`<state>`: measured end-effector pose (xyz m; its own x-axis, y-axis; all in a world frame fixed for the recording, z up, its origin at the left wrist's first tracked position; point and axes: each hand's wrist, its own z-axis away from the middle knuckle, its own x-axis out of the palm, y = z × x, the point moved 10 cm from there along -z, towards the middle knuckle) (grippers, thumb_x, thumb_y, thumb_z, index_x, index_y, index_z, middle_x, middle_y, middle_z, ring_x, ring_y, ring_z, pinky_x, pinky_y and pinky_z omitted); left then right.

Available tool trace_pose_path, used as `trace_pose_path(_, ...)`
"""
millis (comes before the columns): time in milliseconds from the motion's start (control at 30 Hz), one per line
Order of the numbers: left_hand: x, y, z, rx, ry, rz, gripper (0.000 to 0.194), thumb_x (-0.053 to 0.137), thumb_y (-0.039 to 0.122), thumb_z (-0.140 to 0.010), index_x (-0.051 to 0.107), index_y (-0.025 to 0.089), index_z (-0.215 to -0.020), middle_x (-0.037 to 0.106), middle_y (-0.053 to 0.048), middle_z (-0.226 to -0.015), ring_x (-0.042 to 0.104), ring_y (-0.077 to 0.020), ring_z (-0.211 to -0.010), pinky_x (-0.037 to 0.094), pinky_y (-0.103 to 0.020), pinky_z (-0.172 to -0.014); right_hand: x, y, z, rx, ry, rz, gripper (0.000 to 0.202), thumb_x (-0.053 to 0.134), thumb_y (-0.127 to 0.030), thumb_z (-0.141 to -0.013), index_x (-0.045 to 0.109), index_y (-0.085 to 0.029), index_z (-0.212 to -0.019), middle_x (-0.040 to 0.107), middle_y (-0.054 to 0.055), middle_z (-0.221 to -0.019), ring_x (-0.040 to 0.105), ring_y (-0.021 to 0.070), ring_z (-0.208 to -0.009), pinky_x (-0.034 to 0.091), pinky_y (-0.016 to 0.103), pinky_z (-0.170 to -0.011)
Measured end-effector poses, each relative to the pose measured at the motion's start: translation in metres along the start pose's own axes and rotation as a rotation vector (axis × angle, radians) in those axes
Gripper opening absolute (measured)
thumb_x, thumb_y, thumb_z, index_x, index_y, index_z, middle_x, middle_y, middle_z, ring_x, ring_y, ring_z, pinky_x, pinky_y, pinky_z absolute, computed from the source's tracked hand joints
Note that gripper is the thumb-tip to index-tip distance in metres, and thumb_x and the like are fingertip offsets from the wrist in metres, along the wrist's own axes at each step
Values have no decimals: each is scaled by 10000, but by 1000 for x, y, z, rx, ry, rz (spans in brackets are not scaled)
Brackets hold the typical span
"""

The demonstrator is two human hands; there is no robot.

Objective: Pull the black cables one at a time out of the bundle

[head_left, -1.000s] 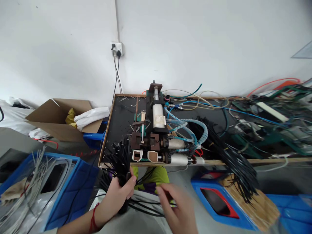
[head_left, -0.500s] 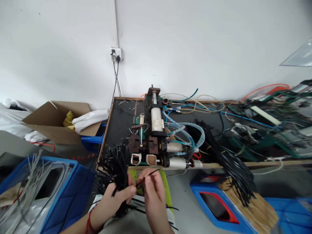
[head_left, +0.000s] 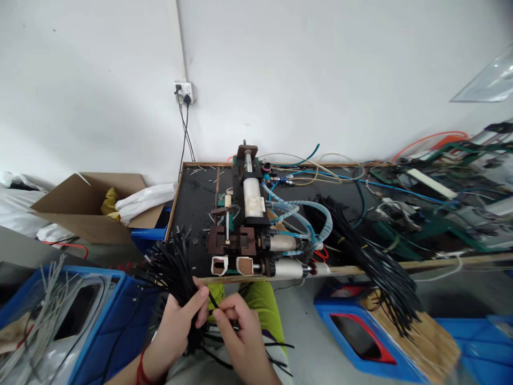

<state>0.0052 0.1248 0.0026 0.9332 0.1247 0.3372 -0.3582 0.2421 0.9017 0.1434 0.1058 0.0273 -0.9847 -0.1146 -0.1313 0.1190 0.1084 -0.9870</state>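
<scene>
My left hand (head_left: 182,318) is closed around a thick bundle of black cables (head_left: 174,270), whose cut ends fan out up and to the left beside the bench corner. My right hand (head_left: 242,334) pinches one black cable (head_left: 212,300) between thumb and forefinger, just right of the left thumb. The two hands are close together over my lap, below the bench's front edge. Loose tails of black cable hang out under the right wrist. Ahead of the hands, a machine with white cylinders (head_left: 252,195) and brown metal jaws (head_left: 218,241) stands on the bench.
A second bundle of black cables (head_left: 372,262) droops over the bench edge (head_left: 348,270) at right. Blue crates stand at left (head_left: 116,315) and lower right (head_left: 340,326). An open cardboard box (head_left: 76,222) sits behind the left crate. Blue air hoses (head_left: 324,230) curl beside the machine.
The left hand has drawn the bundle more upright and a little left. The right hand has come lower, and the cable end that stuck up from its fingers no longer shows. The view shifted slightly.
</scene>
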Motion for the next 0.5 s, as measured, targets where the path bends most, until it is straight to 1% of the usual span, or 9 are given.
trace_pose_path(67, -4, 2, -1, -29, 48, 50, 355, 793, 455, -817, 556, 196, -763, 472, 85, -424, 369, -77, -381, 276, -208, -424, 2, 4, 2, 38, -38, -14, 275, 627, -442, -966, 633, -206, -824, 436, -82, -551, 380, 110, -508, 271, 252, -519)
trace_pose_path(133, -9, 5, -2, -56, 107, 113, 342, 809, 420, -785, 549, 201, -754, 454, 96, -414, 367, -75, -370, 271, -197, -411, 11, 13, 7, 115, -157, -111, 342, 620, -517, -962, 655, -201, -834, 494, -74, -528, 434, 108, -486, 325, 250, -555)
trace_pose_path(233, -17, 11, -4, -70, 178, 177, 355, 838, 376, -737, 529, 203, -726, 422, 108, -416, 363, -70, -371, 282, -190, -406, 31, 26, 19, 260, -362, -419, 460, 583, -621, -956, 661, -184, -835, 552, -55, -524, 479, 104, -455, 348, 238, -546)
trace_pose_path(300, -18, 13, -5, -73, 196, 193, 367, 859, 386, -728, 543, 202, -761, 418, 113, -433, 366, -69, -379, 286, -190, -409, 41, 29, 23, 318, -414, -611, 468, 630, -632, -926, 668, -172, -855, 548, -59, -513, 457, 95, -424, 316, 226, -506)
trace_pose_path(367, -14, 15, -6, -61, 163, 202, 367, 857, 410, -755, 564, 200, -821, 424, 113, -463, 370, -70, -394, 290, -195, -417, 44, 30, 20, 327, -363, -786, 431, 670, -593, -921, 655, -173, -824, 534, -69, -477, 398, 83, -386, 278, 226, -480)
trace_pose_path(433, -8, 20, -7, -35, 103, 208, 341, 835, 409, -800, 576, 195, -861, 429, 107, -494, 371, -69, -411, 290, -201, -427, 39, 31, 12, 310, -240, -978, 385, 676, -529, -941, 629, -186, -775, 493, -82, -425, 336, 83, -368, 257, 235, -475)
trace_pose_path(500, -5, 24, -9, -10, 68, 209, 301, 815, 381, -831, 586, 193, -885, 426, 105, -506, 365, -66, -415, 285, -205, -434, 32, 34, 3, 301, -106, -1151, 336, 687, -461, -947, 622, -192, -756, 426, -102, -382, 290, 86, -367, 264, 241, -486)
